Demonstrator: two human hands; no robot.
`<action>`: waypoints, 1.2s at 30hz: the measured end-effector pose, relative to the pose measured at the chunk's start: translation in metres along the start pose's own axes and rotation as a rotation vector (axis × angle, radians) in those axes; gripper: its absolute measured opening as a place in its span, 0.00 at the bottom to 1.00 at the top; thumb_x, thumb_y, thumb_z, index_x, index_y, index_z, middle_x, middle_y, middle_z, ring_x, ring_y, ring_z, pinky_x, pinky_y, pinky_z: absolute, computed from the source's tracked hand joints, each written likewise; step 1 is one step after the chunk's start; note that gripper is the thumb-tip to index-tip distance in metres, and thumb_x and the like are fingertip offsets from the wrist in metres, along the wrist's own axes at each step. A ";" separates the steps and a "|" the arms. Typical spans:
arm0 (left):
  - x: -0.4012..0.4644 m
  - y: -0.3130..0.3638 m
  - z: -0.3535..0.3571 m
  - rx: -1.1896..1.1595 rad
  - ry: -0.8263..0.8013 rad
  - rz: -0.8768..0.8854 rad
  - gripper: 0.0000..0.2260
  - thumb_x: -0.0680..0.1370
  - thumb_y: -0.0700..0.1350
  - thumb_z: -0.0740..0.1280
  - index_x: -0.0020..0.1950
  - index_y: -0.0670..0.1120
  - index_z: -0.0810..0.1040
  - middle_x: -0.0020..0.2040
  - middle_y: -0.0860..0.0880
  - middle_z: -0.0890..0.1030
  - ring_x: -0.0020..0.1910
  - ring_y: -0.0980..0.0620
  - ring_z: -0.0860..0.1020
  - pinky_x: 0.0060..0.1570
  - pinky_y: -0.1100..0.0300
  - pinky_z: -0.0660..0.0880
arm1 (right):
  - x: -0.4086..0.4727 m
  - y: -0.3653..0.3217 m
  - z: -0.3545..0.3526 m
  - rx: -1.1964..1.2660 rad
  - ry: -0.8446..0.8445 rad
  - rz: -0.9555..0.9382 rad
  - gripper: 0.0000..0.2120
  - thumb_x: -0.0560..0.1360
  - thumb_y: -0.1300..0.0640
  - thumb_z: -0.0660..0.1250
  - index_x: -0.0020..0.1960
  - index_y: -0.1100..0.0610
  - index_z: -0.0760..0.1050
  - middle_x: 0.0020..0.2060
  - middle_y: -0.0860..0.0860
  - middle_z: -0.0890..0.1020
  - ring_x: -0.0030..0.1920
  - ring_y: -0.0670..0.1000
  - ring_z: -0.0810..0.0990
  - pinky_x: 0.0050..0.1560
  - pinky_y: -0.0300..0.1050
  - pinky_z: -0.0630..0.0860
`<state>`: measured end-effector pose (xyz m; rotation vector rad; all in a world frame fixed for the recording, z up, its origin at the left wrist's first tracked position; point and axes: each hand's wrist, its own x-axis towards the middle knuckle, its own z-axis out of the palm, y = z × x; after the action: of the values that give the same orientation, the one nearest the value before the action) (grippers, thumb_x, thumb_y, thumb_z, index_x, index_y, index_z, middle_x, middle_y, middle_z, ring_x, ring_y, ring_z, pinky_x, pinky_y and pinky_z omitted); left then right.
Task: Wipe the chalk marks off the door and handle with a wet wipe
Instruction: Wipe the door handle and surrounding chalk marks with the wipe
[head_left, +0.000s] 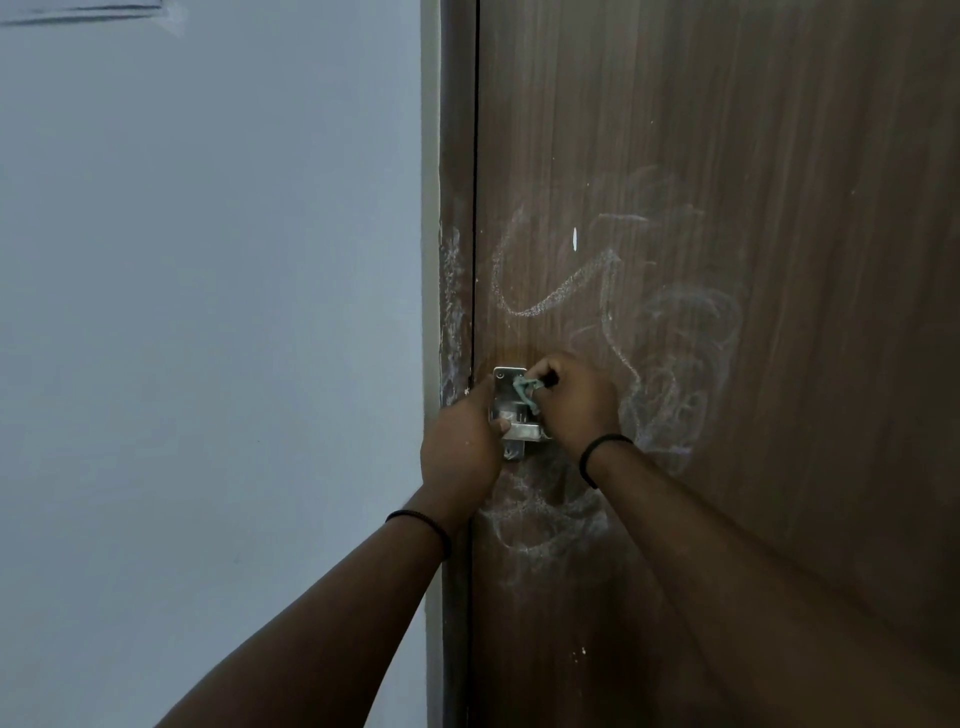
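Observation:
A brown wooden door (779, 208) carries white chalk marks (561, 296) above, beside and below its metal handle (511, 405). My right hand (576, 405) pinches a crumpled greenish wet wipe (527, 392) against the handle plate. My left hand (460, 452) sits at the handle's left edge with the thumb on the lever; its fingers are hidden behind the hand. Chalk smears also cover the door frame (452, 291).
A pale blue wall (208, 312) fills the left half of the view. The dark gap between frame and door runs vertically just left of the handle.

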<state>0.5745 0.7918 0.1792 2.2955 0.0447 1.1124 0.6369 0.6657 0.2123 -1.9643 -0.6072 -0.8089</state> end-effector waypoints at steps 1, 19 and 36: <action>0.000 0.000 0.000 0.007 -0.004 -0.010 0.21 0.79 0.44 0.69 0.72 0.49 0.72 0.54 0.46 0.84 0.50 0.45 0.82 0.41 0.59 0.69 | -0.001 0.001 0.000 -0.009 -0.040 0.017 0.10 0.70 0.67 0.72 0.39 0.52 0.81 0.37 0.44 0.83 0.38 0.43 0.81 0.39 0.44 0.80; 0.010 -0.008 -0.005 -0.004 -0.171 -0.068 0.23 0.79 0.47 0.68 0.74 0.50 0.70 0.63 0.44 0.80 0.54 0.44 0.82 0.55 0.50 0.79 | 0.004 -0.022 -0.003 0.032 0.019 0.183 0.08 0.72 0.68 0.70 0.38 0.57 0.78 0.37 0.51 0.83 0.39 0.51 0.81 0.36 0.44 0.79; 0.003 -0.006 -0.002 0.008 -0.069 -0.129 0.14 0.78 0.49 0.70 0.59 0.47 0.71 0.43 0.51 0.78 0.43 0.46 0.80 0.32 0.59 0.66 | 0.002 -0.012 0.003 -0.081 0.008 0.001 0.12 0.70 0.70 0.67 0.37 0.54 0.78 0.38 0.49 0.81 0.39 0.49 0.79 0.38 0.44 0.77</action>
<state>0.5761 0.7990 0.1793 2.3018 0.1682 0.9685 0.6309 0.6741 0.2190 -2.0335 -0.5766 -0.8514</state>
